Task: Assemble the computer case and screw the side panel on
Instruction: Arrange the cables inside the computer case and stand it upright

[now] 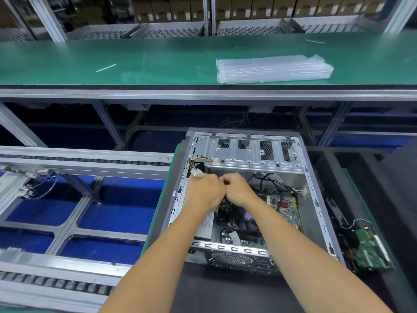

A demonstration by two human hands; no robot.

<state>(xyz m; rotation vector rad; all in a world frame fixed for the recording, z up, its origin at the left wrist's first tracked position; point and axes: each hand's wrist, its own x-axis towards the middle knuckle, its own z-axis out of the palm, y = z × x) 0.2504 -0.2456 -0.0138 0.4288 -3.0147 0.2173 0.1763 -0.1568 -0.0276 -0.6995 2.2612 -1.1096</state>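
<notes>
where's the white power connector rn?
Head view: the white connector sits at the case's upper-left inside corner, at the left hand's fingertips, below the drive cage, on yellow-black wires.

Head view — looking forward and down, close over the hands [222, 190].

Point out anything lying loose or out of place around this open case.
A bare green circuit board lies loose right of the computer case, outside it. A white connector on yellow-black wires hangs unplugged by the left hand.
</notes>
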